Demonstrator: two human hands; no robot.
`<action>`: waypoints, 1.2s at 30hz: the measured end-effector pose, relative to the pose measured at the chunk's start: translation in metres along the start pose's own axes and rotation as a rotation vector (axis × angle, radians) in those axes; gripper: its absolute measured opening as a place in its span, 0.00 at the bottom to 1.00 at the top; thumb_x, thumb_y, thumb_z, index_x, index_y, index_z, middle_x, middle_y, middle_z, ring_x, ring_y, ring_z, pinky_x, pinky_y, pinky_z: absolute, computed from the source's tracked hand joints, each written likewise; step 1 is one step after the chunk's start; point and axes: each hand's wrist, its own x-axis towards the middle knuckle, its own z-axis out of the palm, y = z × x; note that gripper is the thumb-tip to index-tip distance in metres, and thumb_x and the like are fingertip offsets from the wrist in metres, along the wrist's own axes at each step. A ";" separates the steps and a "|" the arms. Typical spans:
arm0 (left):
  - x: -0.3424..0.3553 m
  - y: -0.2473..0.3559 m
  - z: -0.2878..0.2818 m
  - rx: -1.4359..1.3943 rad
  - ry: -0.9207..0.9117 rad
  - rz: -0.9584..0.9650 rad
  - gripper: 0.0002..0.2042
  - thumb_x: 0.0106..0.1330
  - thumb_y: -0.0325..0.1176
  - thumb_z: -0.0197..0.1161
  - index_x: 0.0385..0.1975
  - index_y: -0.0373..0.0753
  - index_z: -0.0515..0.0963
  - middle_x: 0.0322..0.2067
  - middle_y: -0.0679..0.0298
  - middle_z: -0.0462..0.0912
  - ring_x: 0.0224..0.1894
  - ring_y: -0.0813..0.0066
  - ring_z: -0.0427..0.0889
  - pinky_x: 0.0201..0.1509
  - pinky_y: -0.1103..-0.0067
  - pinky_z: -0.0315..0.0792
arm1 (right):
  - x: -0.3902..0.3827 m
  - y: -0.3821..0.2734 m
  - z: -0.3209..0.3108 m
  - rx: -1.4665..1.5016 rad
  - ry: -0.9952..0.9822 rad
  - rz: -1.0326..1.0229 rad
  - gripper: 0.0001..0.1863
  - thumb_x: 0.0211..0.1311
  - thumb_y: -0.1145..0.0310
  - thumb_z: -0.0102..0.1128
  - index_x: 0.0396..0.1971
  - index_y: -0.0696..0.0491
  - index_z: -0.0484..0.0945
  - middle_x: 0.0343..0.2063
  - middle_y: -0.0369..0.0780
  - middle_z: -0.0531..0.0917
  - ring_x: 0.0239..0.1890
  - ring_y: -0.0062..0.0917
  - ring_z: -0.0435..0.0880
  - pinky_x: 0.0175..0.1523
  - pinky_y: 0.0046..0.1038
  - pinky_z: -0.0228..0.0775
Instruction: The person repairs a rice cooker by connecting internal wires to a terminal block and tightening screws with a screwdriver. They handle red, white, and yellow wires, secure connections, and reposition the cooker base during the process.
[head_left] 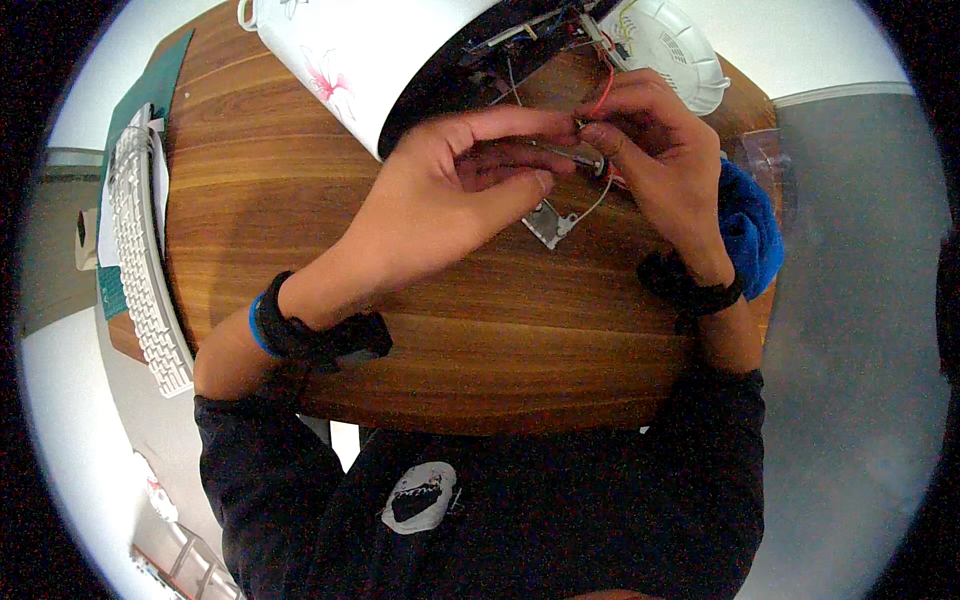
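Note:
My right hand (660,150) is closed in a pinch around a red wire (607,92) that runs down from the opened appliance. My left hand (450,190) reaches in from the left, its fingertips meeting those of the right. Its fingers are drawn together around something small that they mostly hide. A small metallic piece (592,165) shows between the two hands. Below them a flat metal plate (546,226) lies on the table, with a pale wire (600,203) attached. The white, flower-printed appliance housing (345,50) lies on its side, circuit boards and wires (530,38) exposed at its open end.
Behind my right hand rests a round white vented cover (680,50). A blue cloth (750,225) is bunched by my right wrist. Along the left side of the wooden table (480,350) stand a white keyboard (145,250) and a green mat (165,75).

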 end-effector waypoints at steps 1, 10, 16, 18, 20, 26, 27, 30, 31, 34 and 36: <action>0.000 0.000 0.000 0.021 -0.003 0.001 0.19 0.70 0.22 0.61 0.61 0.33 0.74 0.54 0.60 0.82 0.56 0.74 0.81 0.63 0.78 0.75 | 0.000 0.000 0.000 0.008 0.000 0.003 0.07 0.56 0.76 0.71 0.34 0.55 0.83 0.37 0.36 0.85 0.43 0.25 0.84 0.51 0.25 0.75; -0.003 0.004 0.001 0.120 0.010 -0.002 0.18 0.70 0.22 0.61 0.60 0.33 0.75 0.52 0.62 0.83 0.54 0.77 0.82 0.61 0.79 0.75 | 0.000 0.005 -0.003 -0.128 -0.015 -0.071 0.08 0.54 0.74 0.72 0.34 0.54 0.83 0.35 0.37 0.85 0.42 0.27 0.85 0.50 0.27 0.76; -0.003 0.004 -0.001 0.168 -0.013 0.020 0.18 0.69 0.21 0.61 0.59 0.33 0.75 0.54 0.61 0.82 0.55 0.76 0.81 0.61 0.79 0.75 | -0.003 0.005 0.000 -0.172 -0.009 -0.047 0.09 0.54 0.73 0.72 0.34 0.53 0.83 0.36 0.37 0.85 0.42 0.29 0.85 0.50 0.28 0.76; -0.003 0.004 0.000 0.213 -0.011 0.051 0.18 0.69 0.20 0.61 0.59 0.32 0.75 0.54 0.62 0.81 0.55 0.75 0.81 0.61 0.79 0.75 | -0.004 0.003 0.002 -0.151 -0.001 -0.005 0.09 0.54 0.73 0.72 0.35 0.53 0.82 0.36 0.37 0.85 0.42 0.30 0.85 0.49 0.28 0.76; -0.002 0.004 -0.001 0.223 -0.016 0.058 0.18 0.69 0.20 0.61 0.59 0.32 0.75 0.54 0.61 0.81 0.55 0.75 0.81 0.62 0.79 0.75 | -0.005 0.003 0.003 -0.160 0.000 0.001 0.09 0.54 0.73 0.72 0.35 0.53 0.82 0.36 0.38 0.85 0.42 0.31 0.85 0.49 0.28 0.76; -0.002 0.007 0.000 0.235 0.003 0.062 0.16 0.69 0.21 0.62 0.56 0.32 0.76 0.52 0.62 0.82 0.54 0.76 0.81 0.62 0.79 0.74 | -0.004 0.001 0.000 -0.349 0.001 -0.232 0.10 0.54 0.72 0.72 0.36 0.51 0.82 0.37 0.39 0.85 0.42 0.35 0.85 0.47 0.31 0.78; -0.002 0.007 0.000 0.234 0.009 0.066 0.16 0.69 0.21 0.62 0.56 0.32 0.77 0.52 0.62 0.83 0.54 0.76 0.81 0.62 0.79 0.74 | -0.004 -0.003 0.000 -0.384 0.008 -0.265 0.10 0.53 0.72 0.72 0.36 0.51 0.82 0.37 0.39 0.85 0.42 0.35 0.85 0.46 0.31 0.78; 0.000 0.004 0.000 0.240 0.034 0.111 0.13 0.69 0.22 0.63 0.52 0.33 0.78 0.50 0.62 0.84 0.54 0.76 0.81 0.60 0.79 0.75 | -0.006 -0.011 0.001 -0.464 0.029 -0.339 0.11 0.52 0.72 0.74 0.36 0.51 0.82 0.37 0.39 0.85 0.41 0.34 0.86 0.45 0.31 0.79; 0.000 0.003 0.000 0.260 0.035 0.129 0.13 0.69 0.23 0.64 0.51 0.33 0.78 0.49 0.63 0.84 0.53 0.77 0.81 0.60 0.79 0.75 | -0.007 -0.013 0.002 -0.486 0.036 -0.360 0.12 0.51 0.72 0.74 0.36 0.51 0.82 0.37 0.39 0.85 0.41 0.34 0.86 0.44 0.30 0.79; 0.000 0.003 0.000 0.332 0.042 0.189 0.11 0.68 0.23 0.65 0.49 0.34 0.79 0.47 0.64 0.84 0.51 0.78 0.81 0.58 0.80 0.75 | -0.007 -0.015 0.002 -0.469 0.048 -0.397 0.12 0.51 0.71 0.75 0.35 0.52 0.82 0.36 0.40 0.85 0.39 0.34 0.86 0.43 0.30 0.79; -0.001 0.004 0.000 0.400 0.050 0.235 0.11 0.68 0.23 0.65 0.49 0.34 0.79 0.46 0.65 0.84 0.50 0.79 0.81 0.57 0.80 0.75 | -0.006 -0.017 0.003 -0.468 0.048 -0.402 0.12 0.51 0.71 0.75 0.35 0.52 0.82 0.35 0.40 0.85 0.39 0.34 0.86 0.43 0.30 0.79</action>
